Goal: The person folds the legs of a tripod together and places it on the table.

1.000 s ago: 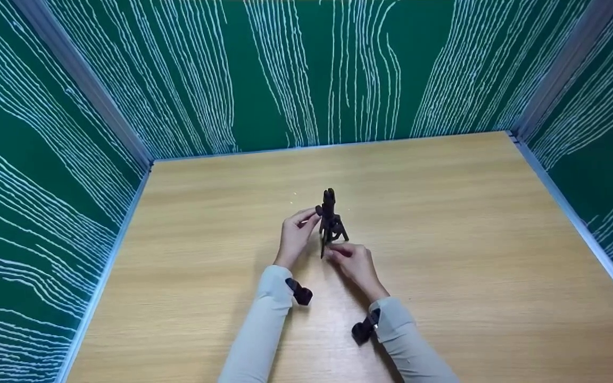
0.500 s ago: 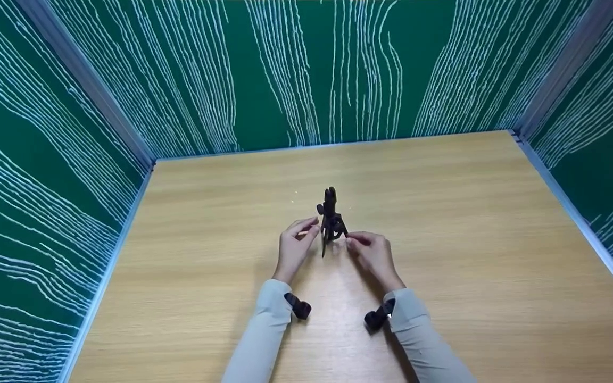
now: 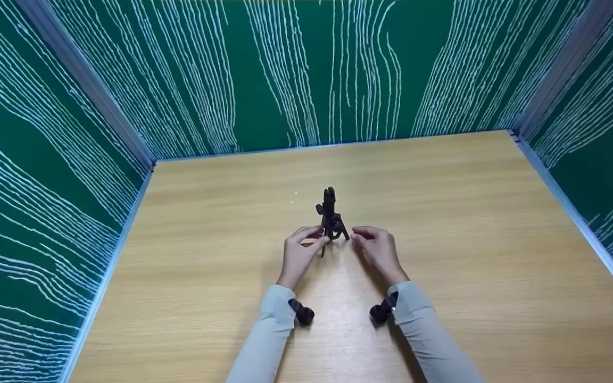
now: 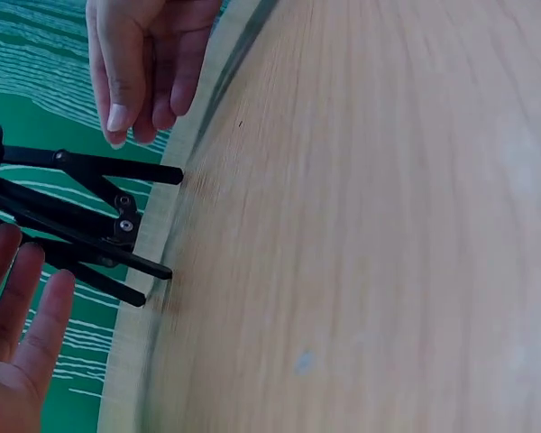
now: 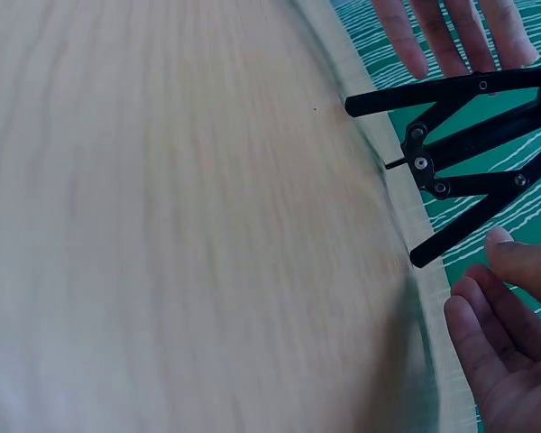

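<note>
A small black tripod (image 3: 329,198) stands upright on the wooden table in the head view, legs splayed and a knob on its left side. My left hand (image 3: 301,250) has thumb and forefinger at its left leg, one on each side. In the left wrist view the other fingers of this hand (image 4: 36,325) are spread and fairly straight, partly cut off by the frame. My right hand (image 3: 378,247) is just right of the right leg's foot, fingers loosely bent. The right wrist view shows this hand (image 5: 514,334) beside the tripod's leg (image 5: 460,230), with nothing held.
The wooden table (image 3: 221,213) runs back to green panels (image 3: 264,80) with pale wavy lines, joined by grey corner posts (image 3: 85,74). Tiny pale specks lie left of the tripod. Black wrist cameras (image 3: 302,313) hang from both sleeves.
My right hand has moved from the tripod's lower front to its right leg, then slightly off it. My left hand has dropped from the side knob to the left leg. The tripod stays in place.
</note>
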### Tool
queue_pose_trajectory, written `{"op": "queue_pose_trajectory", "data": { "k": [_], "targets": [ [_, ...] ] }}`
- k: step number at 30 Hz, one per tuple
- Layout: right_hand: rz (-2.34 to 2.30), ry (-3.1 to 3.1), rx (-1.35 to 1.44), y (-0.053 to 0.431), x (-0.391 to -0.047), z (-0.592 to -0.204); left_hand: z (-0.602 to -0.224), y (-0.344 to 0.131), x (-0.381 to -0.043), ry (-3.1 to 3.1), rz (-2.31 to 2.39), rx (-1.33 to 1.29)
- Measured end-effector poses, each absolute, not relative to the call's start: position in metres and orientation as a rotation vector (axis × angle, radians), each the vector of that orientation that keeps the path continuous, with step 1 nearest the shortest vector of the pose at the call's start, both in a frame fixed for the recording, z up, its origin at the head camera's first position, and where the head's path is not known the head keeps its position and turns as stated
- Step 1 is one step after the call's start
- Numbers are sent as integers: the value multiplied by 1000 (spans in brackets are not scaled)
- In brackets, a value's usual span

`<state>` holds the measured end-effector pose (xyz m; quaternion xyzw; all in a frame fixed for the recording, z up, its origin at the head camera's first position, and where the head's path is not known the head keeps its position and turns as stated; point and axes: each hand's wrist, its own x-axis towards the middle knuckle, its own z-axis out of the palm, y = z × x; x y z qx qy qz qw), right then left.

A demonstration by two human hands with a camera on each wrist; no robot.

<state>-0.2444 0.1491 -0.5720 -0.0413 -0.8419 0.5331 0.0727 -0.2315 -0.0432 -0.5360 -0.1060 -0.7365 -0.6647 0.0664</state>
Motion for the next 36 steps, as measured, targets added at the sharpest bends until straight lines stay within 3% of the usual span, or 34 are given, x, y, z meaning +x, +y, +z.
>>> {"op": "queue_pose_trajectory", "data": {
  "k": [10, 36],
  "targets": [
    [1546, -2532, -9, 145, -249, -574, -539, -37, -233, -2231, -1942, -299],
    [1557, -2501, -21, 140, -245, -579, -529, -39, -233, -2236, -1825, -404]
  ]
}}
